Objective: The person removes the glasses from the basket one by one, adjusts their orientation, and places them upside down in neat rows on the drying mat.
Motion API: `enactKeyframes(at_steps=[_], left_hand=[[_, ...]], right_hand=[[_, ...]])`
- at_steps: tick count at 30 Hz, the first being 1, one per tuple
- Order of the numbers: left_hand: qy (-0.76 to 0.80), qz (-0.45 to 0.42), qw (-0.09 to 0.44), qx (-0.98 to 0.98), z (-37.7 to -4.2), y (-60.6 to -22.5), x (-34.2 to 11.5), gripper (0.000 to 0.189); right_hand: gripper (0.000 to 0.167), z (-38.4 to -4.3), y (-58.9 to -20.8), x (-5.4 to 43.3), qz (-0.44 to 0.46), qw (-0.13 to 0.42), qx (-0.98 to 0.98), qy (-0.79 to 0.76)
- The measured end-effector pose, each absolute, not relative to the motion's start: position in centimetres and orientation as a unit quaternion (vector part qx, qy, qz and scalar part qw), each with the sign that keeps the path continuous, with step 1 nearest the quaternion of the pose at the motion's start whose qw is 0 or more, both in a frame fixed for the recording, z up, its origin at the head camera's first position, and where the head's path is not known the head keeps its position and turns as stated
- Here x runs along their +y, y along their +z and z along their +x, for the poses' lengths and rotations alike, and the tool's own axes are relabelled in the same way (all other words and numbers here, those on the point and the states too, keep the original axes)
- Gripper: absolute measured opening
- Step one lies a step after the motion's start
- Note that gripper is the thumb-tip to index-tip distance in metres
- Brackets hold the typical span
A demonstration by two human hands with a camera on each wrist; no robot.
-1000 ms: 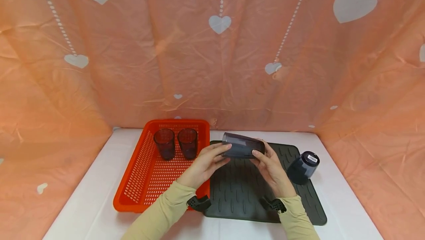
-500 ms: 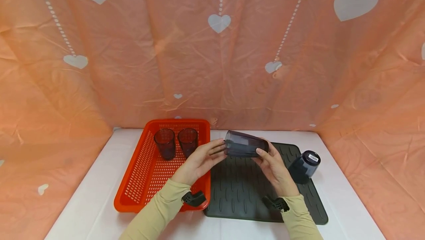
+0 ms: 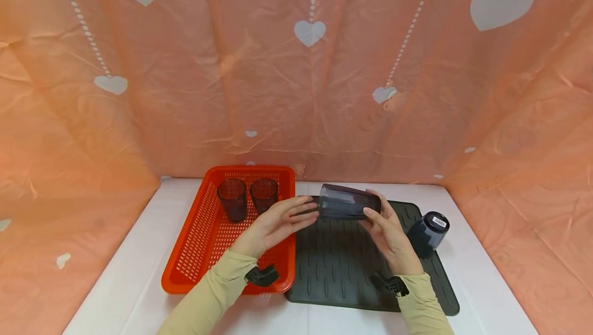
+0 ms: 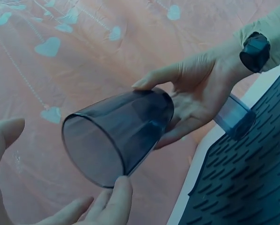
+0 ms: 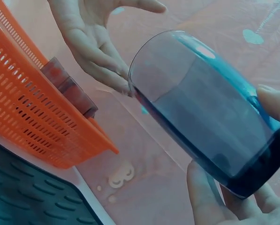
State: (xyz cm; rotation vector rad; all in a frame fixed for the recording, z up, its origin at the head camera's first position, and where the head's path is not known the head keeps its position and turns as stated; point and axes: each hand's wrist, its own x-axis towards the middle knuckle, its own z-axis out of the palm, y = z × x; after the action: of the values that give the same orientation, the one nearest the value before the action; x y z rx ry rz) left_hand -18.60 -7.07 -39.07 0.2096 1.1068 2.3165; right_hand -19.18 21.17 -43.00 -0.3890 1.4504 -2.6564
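Note:
A dark tinted drinking glass (image 3: 345,203) lies sideways in the air over the drying mat (image 3: 338,268), its mouth facing left. My right hand (image 3: 386,229) grips it near the base, thumb on one side and fingers on the other, as the right wrist view shows. My left hand (image 3: 278,224) has its fingers extended, the tips right at the glass's rim (image 4: 94,151). Upside down at the mat's right edge stands a second glass (image 3: 428,233), with a white label on its base. Two more glasses, one on the left (image 3: 233,200) and one on the right (image 3: 264,194), stand upright in the basket.
An orange-red perforated basket (image 3: 185,252) sits left of the mat on a white-covered table (image 3: 134,242). Behind and on both sides hangs a peach curtain (image 3: 278,93) with white hearts. Each wrist wears a black strap with a small device.
My left hand has let go of the glass's mouth end and drawn back left, its fingers straightening. My right hand has carried the glass slightly to the right.

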Motion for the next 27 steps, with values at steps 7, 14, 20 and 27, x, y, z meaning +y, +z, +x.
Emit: enactKeyframes(at_steps=[7,14,20,27], left_hand=[[0.837,0.137,0.287,0.446,-18.4,-38.9,-8.8,0.042],[0.827,0.19,0.243,0.47,-18.4,-39.1,-11.4,0.046],[0.838,0.108,0.212,0.491,-18.7,-38.5,-13.2,0.051],[0.849,0.093,0.186,0.486,-18.5,-38.7,-15.3,0.05]], right_hand=[[0.045,-19.1,-43.1,22.1,-0.103,0.027,0.483,-0.869],[0.047,-18.8,-43.3,23.4,-0.101,0.007,0.482,-0.87],[0.048,-18.7,-43.1,24.5,-0.111,-0.009,0.486,-0.867],[0.05,-18.5,-43.2,25.8,-0.102,-0.038,0.514,-0.851]])
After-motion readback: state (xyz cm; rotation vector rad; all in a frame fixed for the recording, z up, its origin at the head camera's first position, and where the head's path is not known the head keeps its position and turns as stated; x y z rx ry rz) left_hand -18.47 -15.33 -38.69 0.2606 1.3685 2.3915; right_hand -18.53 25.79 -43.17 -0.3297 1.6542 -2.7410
